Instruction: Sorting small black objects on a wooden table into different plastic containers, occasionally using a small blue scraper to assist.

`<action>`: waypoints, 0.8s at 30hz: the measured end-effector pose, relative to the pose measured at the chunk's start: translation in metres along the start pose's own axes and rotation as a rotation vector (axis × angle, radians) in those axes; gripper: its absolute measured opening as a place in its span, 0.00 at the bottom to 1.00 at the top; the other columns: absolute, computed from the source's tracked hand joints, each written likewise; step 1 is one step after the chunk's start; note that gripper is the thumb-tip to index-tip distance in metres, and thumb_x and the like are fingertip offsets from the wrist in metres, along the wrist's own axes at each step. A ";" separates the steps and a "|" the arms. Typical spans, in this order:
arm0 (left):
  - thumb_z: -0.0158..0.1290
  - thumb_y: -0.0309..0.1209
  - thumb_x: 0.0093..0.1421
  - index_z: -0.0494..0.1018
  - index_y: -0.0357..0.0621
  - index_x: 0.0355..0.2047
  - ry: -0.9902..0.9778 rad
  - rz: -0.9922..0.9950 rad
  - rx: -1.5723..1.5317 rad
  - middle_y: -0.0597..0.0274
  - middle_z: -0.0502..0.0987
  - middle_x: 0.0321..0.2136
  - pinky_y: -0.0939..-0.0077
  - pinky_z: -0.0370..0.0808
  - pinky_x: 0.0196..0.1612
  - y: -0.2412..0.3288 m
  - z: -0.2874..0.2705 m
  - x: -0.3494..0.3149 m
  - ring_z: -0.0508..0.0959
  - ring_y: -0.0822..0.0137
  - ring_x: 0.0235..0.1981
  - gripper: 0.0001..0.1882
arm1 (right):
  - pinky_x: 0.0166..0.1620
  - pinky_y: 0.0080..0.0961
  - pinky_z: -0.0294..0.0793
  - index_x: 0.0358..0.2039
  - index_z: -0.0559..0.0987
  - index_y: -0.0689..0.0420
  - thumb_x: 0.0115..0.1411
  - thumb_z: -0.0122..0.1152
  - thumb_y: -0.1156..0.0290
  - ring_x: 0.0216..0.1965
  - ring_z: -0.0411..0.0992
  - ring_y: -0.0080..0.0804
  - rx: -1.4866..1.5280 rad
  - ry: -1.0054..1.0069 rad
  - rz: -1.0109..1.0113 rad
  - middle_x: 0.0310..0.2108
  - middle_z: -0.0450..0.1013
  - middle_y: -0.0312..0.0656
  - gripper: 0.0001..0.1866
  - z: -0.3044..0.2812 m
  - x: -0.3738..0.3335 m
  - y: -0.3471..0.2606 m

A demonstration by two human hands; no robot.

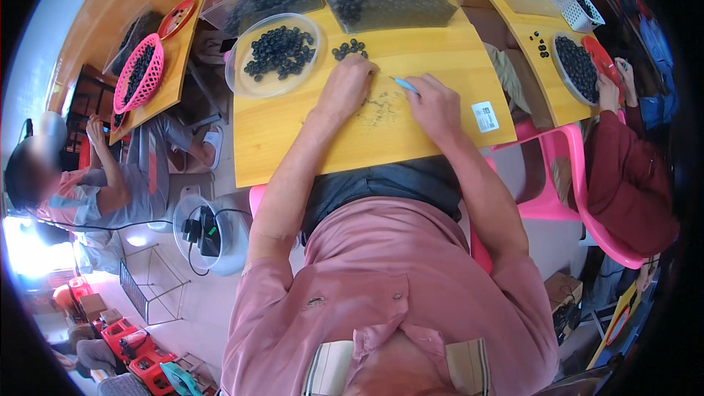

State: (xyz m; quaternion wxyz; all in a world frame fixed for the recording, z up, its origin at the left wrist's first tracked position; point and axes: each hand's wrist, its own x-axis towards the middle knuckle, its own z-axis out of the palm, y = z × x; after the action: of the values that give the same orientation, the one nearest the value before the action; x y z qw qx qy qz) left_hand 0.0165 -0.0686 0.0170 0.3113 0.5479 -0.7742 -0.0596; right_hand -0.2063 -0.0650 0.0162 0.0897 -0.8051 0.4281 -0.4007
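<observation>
Round clear dish (253,89) of black, bead-like balls stands on the yellow table (268,143). Just right of the dish, a small cluster of loose black balls (350,50). Left hand (350,82) right of the dish, close by that cluster, fingers curled in; whether they hold anything, cannot tell. Right hand (434,106), farther right of the dish, fingers closed round a slim blue tool (405,86), tip toward the left hand. Dark crumbs (381,108) right of the dish, nearer the wearer.
</observation>
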 end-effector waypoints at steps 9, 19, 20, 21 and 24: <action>0.66 0.25 0.56 0.85 0.39 0.39 0.053 -0.357 -0.381 0.51 0.81 0.36 0.66 0.79 0.42 0.011 -0.006 -0.026 0.83 0.59 0.37 0.10 | 0.35 0.41 0.79 0.41 0.87 0.54 0.60 0.68 0.73 0.33 0.80 0.50 -0.005 -0.003 -0.023 0.33 0.79 0.44 0.08 -0.003 -0.001 0.000; 0.64 0.21 0.59 0.84 0.36 0.43 0.188 -0.352 -0.533 0.64 0.77 0.35 0.82 0.78 0.41 0.022 -0.016 -0.048 0.79 0.75 0.35 0.10 | 0.33 0.41 0.80 0.39 0.86 0.52 0.61 0.67 0.70 0.31 0.80 0.47 -0.003 -0.042 -0.053 0.31 0.78 0.41 0.06 0.003 -0.004 -0.005; 0.64 0.21 0.59 0.84 0.36 0.43 0.192 -0.357 -0.538 0.64 0.77 0.35 0.82 0.78 0.41 0.023 -0.015 -0.048 0.79 0.75 0.35 0.10 | 0.34 0.40 0.79 0.39 0.86 0.54 0.60 0.68 0.72 0.31 0.80 0.48 0.008 -0.038 -0.059 0.31 0.79 0.43 0.06 0.004 -0.004 -0.006; 0.65 0.21 0.59 0.84 0.36 0.42 0.189 -0.375 -0.562 0.66 0.77 0.35 0.82 0.77 0.41 0.024 -0.014 -0.048 0.78 0.77 0.34 0.10 | 0.34 0.39 0.79 0.38 0.87 0.56 0.59 0.69 0.75 0.31 0.80 0.49 0.019 -0.034 -0.063 0.31 0.79 0.45 0.07 0.004 -0.004 -0.007; 0.65 0.20 0.60 0.83 0.35 0.44 0.182 -0.416 -0.635 0.68 0.77 0.35 0.83 0.77 0.40 0.019 -0.006 -0.051 0.76 0.79 0.33 0.11 | 0.34 0.39 0.79 0.38 0.86 0.56 0.59 0.69 0.74 0.31 0.80 0.49 0.014 -0.040 -0.080 0.31 0.79 0.45 0.06 0.004 -0.004 -0.010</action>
State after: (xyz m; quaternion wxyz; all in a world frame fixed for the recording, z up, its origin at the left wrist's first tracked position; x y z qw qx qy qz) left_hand 0.0147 -0.0144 0.0094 0.5140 0.5728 -0.5587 -0.3093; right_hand -0.1985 -0.0565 0.0164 0.0877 -0.8288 0.3906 -0.3910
